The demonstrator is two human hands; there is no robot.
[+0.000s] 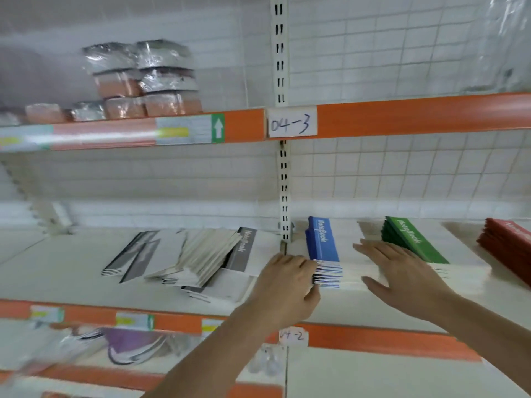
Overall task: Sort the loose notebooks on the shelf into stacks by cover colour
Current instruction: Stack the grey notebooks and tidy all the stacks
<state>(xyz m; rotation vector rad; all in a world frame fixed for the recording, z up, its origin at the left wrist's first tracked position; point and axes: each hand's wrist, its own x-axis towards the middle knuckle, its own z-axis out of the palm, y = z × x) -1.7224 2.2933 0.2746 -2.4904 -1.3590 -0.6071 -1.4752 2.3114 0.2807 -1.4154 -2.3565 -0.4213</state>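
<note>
Your left hand (290,280) curls its fingers against the near left edge of the blue notebook stack (323,248) on the shelf (57,271). Your right hand (402,271) lies flat with fingers spread just right of that stack. Right of it sit the green stack (413,242) and, farther right, the red stack (508,242); left of it, loose grey notebooks (195,257) lie jumbled.

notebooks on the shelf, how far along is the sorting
Done, it seems: a green stack and a red stack sit squared on the right. In hand: the left hand grips the blue stack at its near edge, while the right hand lies open over it. Left: the grey notebooks, a loose, fanned heap.
</note>
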